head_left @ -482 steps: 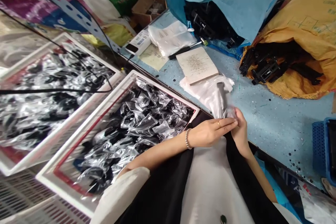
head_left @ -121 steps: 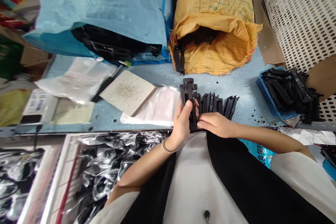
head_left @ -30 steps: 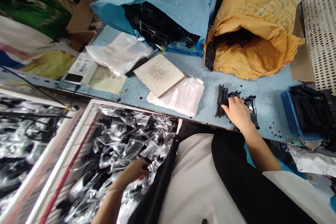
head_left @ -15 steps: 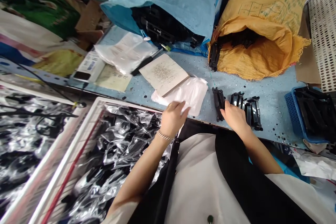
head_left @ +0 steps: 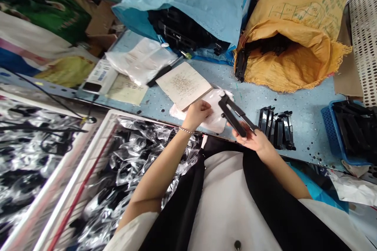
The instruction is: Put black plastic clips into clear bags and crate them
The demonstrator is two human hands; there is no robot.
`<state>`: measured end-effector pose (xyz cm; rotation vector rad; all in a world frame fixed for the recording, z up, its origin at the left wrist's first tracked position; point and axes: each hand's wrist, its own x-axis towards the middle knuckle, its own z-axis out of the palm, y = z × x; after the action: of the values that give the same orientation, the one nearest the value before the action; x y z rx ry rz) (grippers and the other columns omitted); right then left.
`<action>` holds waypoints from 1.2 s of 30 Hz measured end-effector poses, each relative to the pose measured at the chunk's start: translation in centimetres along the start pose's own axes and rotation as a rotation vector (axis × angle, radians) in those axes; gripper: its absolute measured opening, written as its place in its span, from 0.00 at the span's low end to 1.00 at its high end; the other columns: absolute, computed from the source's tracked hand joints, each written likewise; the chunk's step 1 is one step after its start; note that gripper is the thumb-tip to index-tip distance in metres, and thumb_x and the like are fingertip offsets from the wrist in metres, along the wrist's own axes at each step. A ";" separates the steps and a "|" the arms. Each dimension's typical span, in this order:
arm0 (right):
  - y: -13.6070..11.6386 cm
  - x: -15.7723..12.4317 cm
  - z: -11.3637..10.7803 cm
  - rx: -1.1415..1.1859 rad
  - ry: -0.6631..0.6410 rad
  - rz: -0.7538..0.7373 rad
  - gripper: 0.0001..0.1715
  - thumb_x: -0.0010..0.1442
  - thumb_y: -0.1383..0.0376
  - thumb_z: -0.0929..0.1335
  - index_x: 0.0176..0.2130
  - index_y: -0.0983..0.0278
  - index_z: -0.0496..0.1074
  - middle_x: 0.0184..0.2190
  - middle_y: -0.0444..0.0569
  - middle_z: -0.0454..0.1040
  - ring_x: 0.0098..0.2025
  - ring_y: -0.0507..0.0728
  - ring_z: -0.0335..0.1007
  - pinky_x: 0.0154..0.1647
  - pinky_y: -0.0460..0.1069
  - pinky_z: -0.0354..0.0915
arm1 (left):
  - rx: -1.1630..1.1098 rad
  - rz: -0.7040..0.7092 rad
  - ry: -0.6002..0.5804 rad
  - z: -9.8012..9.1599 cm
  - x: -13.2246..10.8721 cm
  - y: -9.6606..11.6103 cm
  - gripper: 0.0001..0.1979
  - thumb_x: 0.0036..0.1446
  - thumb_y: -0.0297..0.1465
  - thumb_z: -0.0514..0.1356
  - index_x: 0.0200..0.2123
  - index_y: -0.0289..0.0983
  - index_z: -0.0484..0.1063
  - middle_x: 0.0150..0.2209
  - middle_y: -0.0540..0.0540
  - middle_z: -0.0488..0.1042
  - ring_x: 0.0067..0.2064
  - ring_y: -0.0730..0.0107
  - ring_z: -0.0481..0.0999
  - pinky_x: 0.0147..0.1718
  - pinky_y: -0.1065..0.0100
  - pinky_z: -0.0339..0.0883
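A person sits at a blue speckled tabletop [head_left: 303,106], seen from above. The right hand [head_left: 253,139] is closed around the lower end of a long black plastic part [head_left: 235,115], holding it tilted above the tabletop edge so its far end points up and toward the left hand. The left hand [head_left: 198,113] lies on a stack of clear plastic bags [head_left: 216,119], fingers curled and pinching at the top bag. A small bead bracelet [head_left: 185,130] circles the left wrist.

Just to the right of the right hand, a row of similar black parts [head_left: 277,127] stands on edge on the tabletop. Beyond the left hand lies a pale square board [head_left: 184,85], partly over the bags, with a black pen [head_left: 163,72] and folded white sheets [head_left: 141,60] farther off. Ahead of both hands, a blue sack [head_left: 191,0] and a yellow woven sack [head_left: 297,35] lie open, each showing black parts inside. Far to the right of the right hand is a blue basket [head_left: 328,121] of black parts. Below the left arm, a white crate [head_left: 97,141] holds bagged parts in crinkled clear plastic
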<state>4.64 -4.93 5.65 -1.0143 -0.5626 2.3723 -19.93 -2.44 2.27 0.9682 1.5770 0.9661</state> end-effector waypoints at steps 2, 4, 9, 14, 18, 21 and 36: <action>1.3 1.0 0.4 0.117 -0.032 0.167 0.15 0.68 0.64 0.63 0.41 0.70 0.76 0.27 0.50 0.75 0.20 0.47 0.57 0.17 0.41 0.53 | -0.010 0.041 0.072 0.3 -0.4 -0.1 0.09 0.44 0.28 0.66 0.28 0.38 0.67 0.23 0.52 0.72 0.24 0.73 0.69 0.24 0.71 0.62; 2.1 1.2 0.4 0.236 -0.022 0.278 0.18 0.71 0.66 0.59 0.42 0.71 0.76 0.27 0.50 0.75 0.18 0.46 0.53 0.15 0.40 0.51 | 0.059 0.108 0.126 0.1 -1.0 0.0 0.09 0.45 0.29 0.66 0.27 0.38 0.66 0.25 0.51 0.73 0.27 0.72 0.71 0.26 0.70 0.64; 1.4 -0.6 -0.5 0.280 -0.016 0.181 0.21 0.73 0.66 0.57 0.44 0.72 0.77 0.27 0.49 0.73 0.18 0.46 0.50 0.15 0.40 0.54 | 0.028 0.093 0.072 -0.5 -1.8 -0.2 0.11 0.46 0.33 0.68 0.28 0.38 0.68 0.25 0.49 0.75 0.28 0.69 0.74 0.29 0.68 0.67; 1.4 -0.6 -0.1 0.288 -0.073 0.181 0.15 0.70 0.65 0.62 0.45 0.70 0.76 0.28 0.48 0.73 0.19 0.46 0.51 0.16 0.40 0.54 | -0.069 0.077 0.082 0.2 -1.5 -0.3 0.12 0.47 0.31 0.66 0.30 0.39 0.64 0.28 0.49 0.75 0.28 0.70 0.75 0.29 0.68 0.69; 2.8 0.1 -0.3 0.274 0.052 0.206 0.15 0.70 0.67 0.61 0.39 0.70 0.76 0.28 0.51 0.74 0.20 0.47 0.54 0.15 0.40 0.52 | 0.171 0.373 0.223 -0.5 -2.5 0.4 0.02 0.55 0.28 0.60 0.32 0.39 0.68 0.35 0.46 0.78 0.38 0.66 0.78 0.41 0.63 0.74; 2.8 -0.3 -0.4 0.294 0.030 0.187 0.16 0.71 0.66 0.61 0.40 0.70 0.76 0.28 0.51 0.74 0.20 0.47 0.54 0.15 0.40 0.53 | 0.457 0.596 0.167 -1.3 -2.9 0.5 0.11 0.60 0.25 0.53 0.37 0.38 0.76 0.42 0.42 0.80 0.48 0.61 0.78 0.52 0.56 0.72; 2.1 2.8 0.4 -0.292 0.155 -0.176 0.10 0.59 0.60 0.71 0.33 0.63 0.71 0.25 0.41 0.67 0.25 0.49 0.59 0.23 0.43 0.60 | 0.455 0.932 -0.201 2.7 -10.4 2.8 0.28 0.68 0.21 0.51 0.69 0.41 0.58 0.63 0.38 0.70 0.64 0.65 0.71 0.63 0.62 0.69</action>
<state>2.03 -5.02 3.22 -1.2068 -0.9173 2.0765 -15.21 -10.75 7.85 2.1551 1.1655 1.0685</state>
